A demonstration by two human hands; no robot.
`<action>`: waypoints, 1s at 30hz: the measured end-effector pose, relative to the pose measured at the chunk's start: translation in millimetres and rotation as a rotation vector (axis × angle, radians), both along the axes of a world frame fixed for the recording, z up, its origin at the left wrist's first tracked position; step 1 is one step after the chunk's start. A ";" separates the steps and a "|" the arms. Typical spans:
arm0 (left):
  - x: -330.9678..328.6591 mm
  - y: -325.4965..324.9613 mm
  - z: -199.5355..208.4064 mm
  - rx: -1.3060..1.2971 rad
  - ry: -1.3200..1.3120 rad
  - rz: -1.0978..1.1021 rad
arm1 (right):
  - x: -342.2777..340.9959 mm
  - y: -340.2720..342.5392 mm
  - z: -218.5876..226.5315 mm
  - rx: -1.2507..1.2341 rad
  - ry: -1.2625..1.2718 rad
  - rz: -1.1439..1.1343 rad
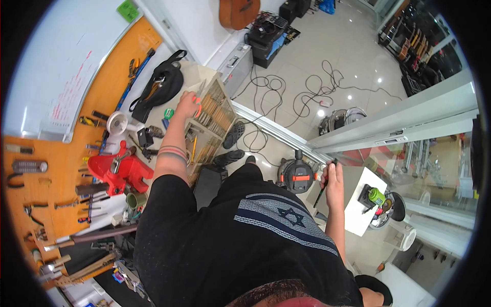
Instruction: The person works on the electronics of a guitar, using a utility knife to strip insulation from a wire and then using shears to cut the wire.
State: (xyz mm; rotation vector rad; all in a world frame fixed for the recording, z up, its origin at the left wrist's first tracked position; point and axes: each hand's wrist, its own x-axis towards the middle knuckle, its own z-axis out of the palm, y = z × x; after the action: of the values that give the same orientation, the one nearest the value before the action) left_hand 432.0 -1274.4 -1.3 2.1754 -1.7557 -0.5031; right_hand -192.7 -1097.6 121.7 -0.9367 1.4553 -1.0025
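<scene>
My left hand (186,106) reaches out over the workbench corner, its fingers closed around scissors (198,108) with orange handles. The scissors' blades point away, above a wooden rack (217,108) of thin slats. Out to the right, my right hand (334,180) grips a thin dark stick (319,197), which slants down past the thumb. Its exact kind is too small to make out. On the bench beyond my left forearm lie a green tape roll (169,113) and a black bag (162,84).
A red vise (123,169) is mounted along the left bench, below an orange tool board (30,187). Ahead stands a black and orange vacuum (297,175). Black cables (271,82) snake over the floor. A green power tool (377,196) rests on a white surface at right.
</scene>
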 end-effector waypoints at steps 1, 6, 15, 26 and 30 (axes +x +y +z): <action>1.7 -6.0 -5.0 -0.016 -0.007 -0.007 | 3.3 -3.3 2.3 0.032 -0.005 0.010; 17.5 -18.7 -13.6 -0.112 0.077 -0.038 | 13.5 -49.1 16.1 0.069 -0.077 0.125; -18.7 -3.3 27.2 -0.110 -0.185 0.040 | 45.7 -118.4 37.7 0.025 -0.185 0.162; -270.3 -94.9 134.7 0.164 1.056 -0.548 | 131.6 -261.9 22.8 -0.322 -0.374 0.255; -307.3 -150.3 121.2 0.262 1.236 -0.237 | 141.1 -351.0 -5.8 -0.213 -0.438 0.266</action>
State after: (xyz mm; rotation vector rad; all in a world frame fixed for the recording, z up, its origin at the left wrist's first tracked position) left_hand 124.7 -1424.7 120.0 1.1752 -1.1986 -1.7217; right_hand -51.5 -1448.6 115.9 -0.9594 0.8493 -1.0933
